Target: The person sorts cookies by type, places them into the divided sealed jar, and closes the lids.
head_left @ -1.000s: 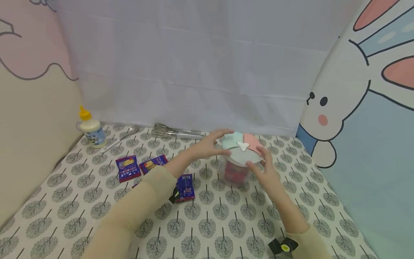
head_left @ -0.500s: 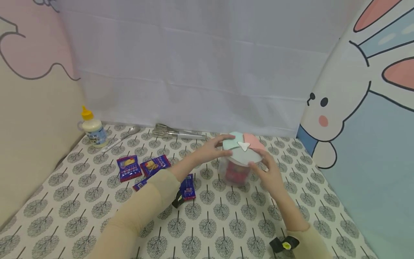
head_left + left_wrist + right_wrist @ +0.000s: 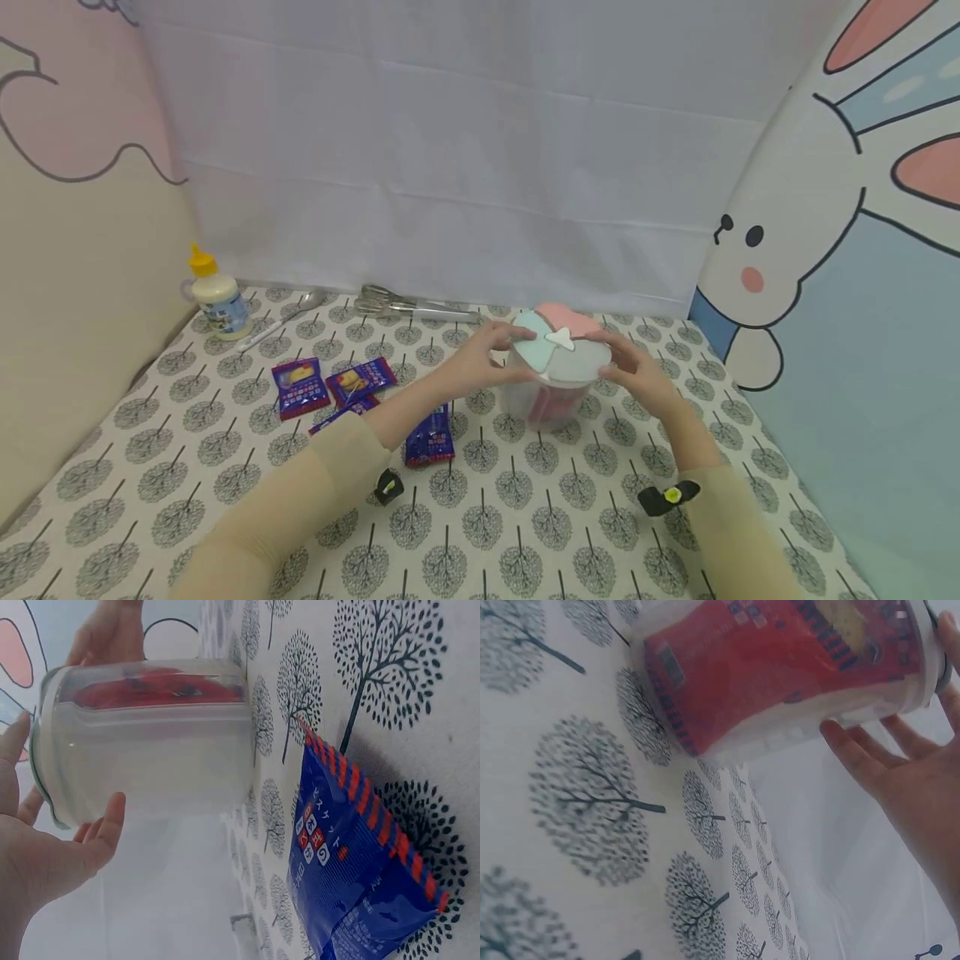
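Gripping lid [image 3: 570,358] wide across its round rim, with left hand [image 3: 482,357] curled over the left edge and right hand [image 3: 641,379] over the right, thumbs on the near side. Probably opposed like that to balance any twist and avoid tipping canister [image 3: 157,742]. Standing upright on tree-print cloth [image 3: 480,550], between the 2 hands, lid on top. Cannot tell if fully seated. Showing red pack [image 3: 757,667] inside, through the clear wall.

Lying left of canister, flat on cloth: 4 blue packs [image 3: 302,387], partly hidden by left sleeve [image 3: 322,475]. Scattered loosely, likely just kept out of the hands' way. Set farther back, near curtain [image 3: 450,208]: squeeze bottle [image 3: 217,300] upright, spoon [image 3: 281,322] and metal utensils [image 3: 420,310] lying flat, probably to leave working room.

Versus 0.5 s ago: showing lid turned counterclockwise seen from above, with pink panel [image 3: 568,320] moved from right rear to rear and mint panel [image 3: 540,354] round to left. Now also placing right hand farther round to the right. Seeing red pack farther right too, so possibly rotating canister along with lid; cannot confirm. No visible shift in bottle, spoon or utensils.
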`<move>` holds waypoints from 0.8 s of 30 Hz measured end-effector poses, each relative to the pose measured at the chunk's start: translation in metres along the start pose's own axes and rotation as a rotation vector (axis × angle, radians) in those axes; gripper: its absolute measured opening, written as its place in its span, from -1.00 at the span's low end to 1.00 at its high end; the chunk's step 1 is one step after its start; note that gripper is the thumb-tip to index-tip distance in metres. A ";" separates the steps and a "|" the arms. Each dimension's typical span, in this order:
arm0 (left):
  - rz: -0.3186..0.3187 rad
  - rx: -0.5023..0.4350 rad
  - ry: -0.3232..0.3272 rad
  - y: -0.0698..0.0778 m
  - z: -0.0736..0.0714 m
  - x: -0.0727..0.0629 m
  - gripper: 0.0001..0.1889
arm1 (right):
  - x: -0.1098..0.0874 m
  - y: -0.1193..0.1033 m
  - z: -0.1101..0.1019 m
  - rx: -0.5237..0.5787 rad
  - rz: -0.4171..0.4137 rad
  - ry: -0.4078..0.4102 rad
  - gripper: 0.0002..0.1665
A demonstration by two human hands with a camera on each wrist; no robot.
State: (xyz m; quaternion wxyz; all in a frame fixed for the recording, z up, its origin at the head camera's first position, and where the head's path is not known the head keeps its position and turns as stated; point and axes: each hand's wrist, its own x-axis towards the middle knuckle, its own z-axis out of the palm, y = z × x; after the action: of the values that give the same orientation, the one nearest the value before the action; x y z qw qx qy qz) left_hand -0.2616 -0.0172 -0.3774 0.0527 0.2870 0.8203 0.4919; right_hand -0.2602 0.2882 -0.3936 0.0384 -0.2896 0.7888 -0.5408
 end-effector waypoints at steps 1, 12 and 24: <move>0.001 0.006 0.005 0.001 0.000 -0.002 -0.30 | 0.003 0.002 -0.003 0.037 -0.022 -0.034 -0.41; 0.006 0.033 -0.050 -0.004 0.000 -0.019 -0.20 | 0.016 0.002 -0.010 0.110 -0.046 -0.191 -0.42; 0.067 0.009 -0.178 -0.005 -0.040 0.020 -0.13 | 0.011 -0.053 0.031 -0.264 0.219 0.218 -0.30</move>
State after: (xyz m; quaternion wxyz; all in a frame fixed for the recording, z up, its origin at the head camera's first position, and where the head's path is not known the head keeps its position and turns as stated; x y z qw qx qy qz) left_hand -0.2949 -0.0391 -0.3574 0.1075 0.3571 0.8044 0.4624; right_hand -0.2356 0.2446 -0.3574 -0.0270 -0.1445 0.8791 -0.4533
